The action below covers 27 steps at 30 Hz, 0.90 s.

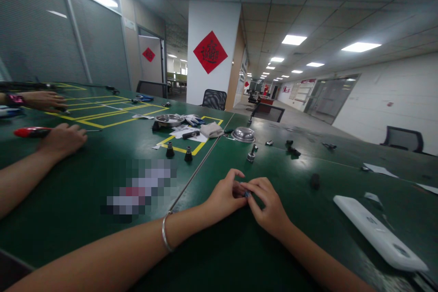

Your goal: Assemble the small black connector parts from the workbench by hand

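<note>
My left hand [226, 194], with a silver bangle [165, 233] on its wrist, is held just above the green table, its fingers curled. My right hand [268, 200] meets it with thumb and fingers pinched together. Between the fingertips of both hands shows a small bluish, shiny piece [247, 194], mostly hidden and too small to name. A metal fitting with an upright stem [251, 154] stands just beyond my hands. Behind it a round shiny metal dish [243, 134] lies on the table.
At left, another person's hand [63, 140] holds a red screwdriver [32, 132]; a second hand [46, 100] is behind. Two black conical parts [170, 149] stand near a cloth [212, 129]. A white elongated device [379, 232] lies right. Left of my hands is a pixelated patch.
</note>
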Each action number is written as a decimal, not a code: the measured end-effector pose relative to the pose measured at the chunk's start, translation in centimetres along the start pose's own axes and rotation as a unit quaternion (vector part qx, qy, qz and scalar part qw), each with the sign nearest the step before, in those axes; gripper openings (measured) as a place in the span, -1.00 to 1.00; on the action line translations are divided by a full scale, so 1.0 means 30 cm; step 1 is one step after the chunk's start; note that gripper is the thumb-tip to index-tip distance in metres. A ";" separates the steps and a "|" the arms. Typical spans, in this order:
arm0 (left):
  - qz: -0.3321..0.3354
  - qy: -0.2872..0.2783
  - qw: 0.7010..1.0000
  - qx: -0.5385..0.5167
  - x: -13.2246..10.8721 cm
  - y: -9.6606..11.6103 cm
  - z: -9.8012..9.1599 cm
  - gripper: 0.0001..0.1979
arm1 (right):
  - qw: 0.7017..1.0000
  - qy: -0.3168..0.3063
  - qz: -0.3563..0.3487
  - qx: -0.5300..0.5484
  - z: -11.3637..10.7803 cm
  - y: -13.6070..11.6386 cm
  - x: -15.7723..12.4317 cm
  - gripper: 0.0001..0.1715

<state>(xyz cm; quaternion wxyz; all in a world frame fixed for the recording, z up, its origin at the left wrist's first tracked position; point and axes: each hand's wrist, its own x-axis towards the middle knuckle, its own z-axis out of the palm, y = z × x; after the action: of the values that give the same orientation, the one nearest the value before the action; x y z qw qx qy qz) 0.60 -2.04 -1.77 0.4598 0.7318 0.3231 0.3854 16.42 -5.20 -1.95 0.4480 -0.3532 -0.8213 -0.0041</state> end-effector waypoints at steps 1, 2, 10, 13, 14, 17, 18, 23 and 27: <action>0.000 0.003 1.000 0.005 0.000 -0.001 0.000 -0.54 | 1.000 0.000 0.001 -0.001 0.002 0.003 -0.001 -0.65; 0.000 0.005 1.000 0.010 0.000 -0.002 0.000 -0.55 | 1.000 0.001 0.005 -0.005 0.003 0.006 -0.001 -0.67; -0.008 0.008 1.000 0.015 0.000 0.003 0.000 -0.55 | 1.000 0.008 0.023 -0.009 0.002 0.004 -0.003 -0.70; -0.012 0.003 1.000 -0.007 0.001 0.002 0.001 -0.54 | 1.000 0.004 0.026 0.007 -0.005 -0.005 -0.002 -0.68; -0.011 0.000 1.000 -0.017 0.001 0.001 0.001 -0.53 | 1.000 0.001 0.025 0.013 -0.007 -0.007 -0.001 -0.66; -0.011 -0.005 0.999 -0.037 0.002 0.001 0.003 -0.53 | 0.999 -0.008 0.015 0.029 -0.010 -0.011 0.001 -0.61; -0.012 -0.004 0.999 -0.038 0.002 0.002 0.003 -0.54 | 0.999 -0.010 0.011 0.032 -0.009 -0.010 0.001 -0.60; -0.015 0.004 1.000 -0.018 0.003 0.005 0.004 -0.56 | 1.000 0.000 0.004 0.017 -0.003 -0.005 0.002 -0.64; -0.011 -0.004 1.000 0.000 0.002 0.009 0.002 -0.56 | 1.000 0.007 0.014 0.006 -0.001 -0.001 0.002 -0.71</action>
<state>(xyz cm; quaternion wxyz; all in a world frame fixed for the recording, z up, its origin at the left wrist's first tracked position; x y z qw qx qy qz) 0.70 -2.12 -1.51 0.4650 0.7301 0.3292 0.3773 16.39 -5.20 -1.88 0.4557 -0.3620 -0.8132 0.0045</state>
